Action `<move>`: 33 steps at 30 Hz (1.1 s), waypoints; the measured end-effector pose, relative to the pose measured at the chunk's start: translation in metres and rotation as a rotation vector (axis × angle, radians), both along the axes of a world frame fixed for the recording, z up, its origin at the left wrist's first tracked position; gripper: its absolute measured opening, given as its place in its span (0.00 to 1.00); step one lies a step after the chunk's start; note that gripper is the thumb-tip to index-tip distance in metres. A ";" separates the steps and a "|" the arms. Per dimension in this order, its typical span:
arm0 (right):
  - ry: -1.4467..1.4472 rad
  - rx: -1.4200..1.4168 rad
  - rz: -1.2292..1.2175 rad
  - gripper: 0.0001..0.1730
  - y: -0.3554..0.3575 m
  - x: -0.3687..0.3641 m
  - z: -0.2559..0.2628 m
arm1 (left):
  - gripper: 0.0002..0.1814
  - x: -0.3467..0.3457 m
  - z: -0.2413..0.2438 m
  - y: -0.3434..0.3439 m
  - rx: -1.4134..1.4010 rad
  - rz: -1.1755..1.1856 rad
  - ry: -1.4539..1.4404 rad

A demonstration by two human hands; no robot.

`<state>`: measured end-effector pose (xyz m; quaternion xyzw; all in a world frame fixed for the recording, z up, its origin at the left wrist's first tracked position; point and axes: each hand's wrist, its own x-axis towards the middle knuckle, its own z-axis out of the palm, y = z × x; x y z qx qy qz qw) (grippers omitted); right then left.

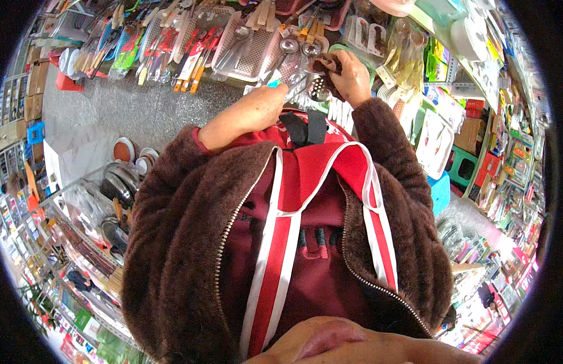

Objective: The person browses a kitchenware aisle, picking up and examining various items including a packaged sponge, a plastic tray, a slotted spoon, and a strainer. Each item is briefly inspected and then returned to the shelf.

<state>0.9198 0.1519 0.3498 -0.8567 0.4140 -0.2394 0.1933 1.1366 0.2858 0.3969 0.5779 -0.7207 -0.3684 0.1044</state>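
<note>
My left hand (263, 105) is closed around the handle of a perforated metal skimmer ladle (318, 88), with a blue and white label showing by the fingers. The ladle's bowl points right, towards my other hand. In my right hand (352, 78) is a bunched brown cloth (326, 64), held just above the bowl; whether it touches the metal I cannot tell. Beyond both hands, metal ladles (289, 45) lie in a perforated plastic basket (268, 66). A red apron (308, 159) with white trim covers my front.
A row of plastic baskets (227, 36) with packaged kitchen utensils lines the display ahead. To the right stand a white tray (438, 141) of utensils and a blue plastic item (439, 193). Pans (120, 182) sit at the left, beside grey speckled floor (99, 104).
</note>
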 end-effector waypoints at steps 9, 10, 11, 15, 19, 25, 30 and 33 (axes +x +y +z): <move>-0.853 0.610 -0.233 0.14 -0.004 -0.046 -0.019 | 0.11 0.006 0.008 0.003 0.137 0.134 0.175; -1.082 0.750 -0.317 0.14 -0.008 -0.054 -0.024 | 0.12 0.007 0.012 0.002 0.264 0.199 0.234; -1.304 0.880 -0.452 0.15 -0.013 -0.063 -0.028 | 0.12 0.007 0.016 0.002 0.381 0.266 0.307; -1.444 1.127 -0.479 0.21 -0.013 -0.095 -0.053 | 0.11 0.002 0.028 0.003 0.356 0.402 0.512; -1.392 1.362 -0.458 0.22 0.010 -0.087 -0.072 | 0.12 -0.004 0.028 -0.002 0.317 0.449 0.718; -1.517 1.632 0.102 0.27 0.039 -0.030 -0.039 | 0.10 -0.022 0.020 -0.005 0.284 0.510 0.729; -1.568 1.749 -0.015 0.25 0.037 0.000 -0.003 | 0.08 -0.034 0.013 -0.005 0.223 0.393 0.682; -1.460 1.860 -0.191 0.24 0.044 0.004 0.009 | 0.07 -0.033 0.009 -0.008 0.223 0.405 0.670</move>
